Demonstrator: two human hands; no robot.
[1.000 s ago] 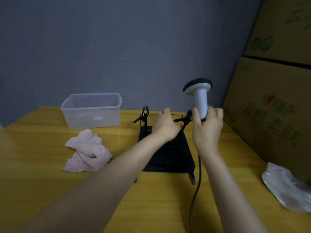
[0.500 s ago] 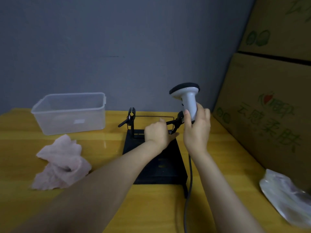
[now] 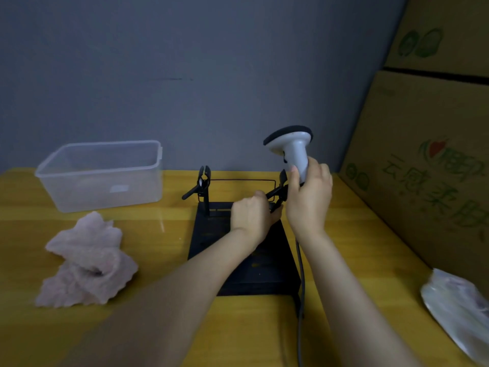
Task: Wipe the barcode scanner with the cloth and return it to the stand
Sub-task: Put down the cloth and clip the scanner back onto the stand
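Observation:
My right hand (image 3: pixel 309 200) grips the handle of the white barcode scanner (image 3: pixel 292 148), which stands upright with its black-rimmed head on top. Its dark cable (image 3: pixel 300 263) hangs down along my right forearm. My left hand (image 3: pixel 251 217) is closed on the handles of the right black clamp (image 3: pixel 280 188) of the black stand (image 3: pixel 209 235). The scanner's handle sits right beside that clamp. A second clamp (image 3: pixel 202 182) stands at the stand's left rear. The crumpled pink cloth (image 3: pixel 86 262) lies on the yellow table to the left, apart from both hands.
A clear plastic bin (image 3: pixel 102 174) sits at the back left of the table (image 3: pixel 148 234). Stacked cardboard boxes (image 3: pixel 428 165) wall off the right side. A shiny plastic bag (image 3: pixel 460 308) lies at the right front edge. A grey wall stands behind.
My view has shifted, so everything sits further right in the frame. My left hand has slid lower on the right clamp. The scanner stays upright in my right hand beside it.

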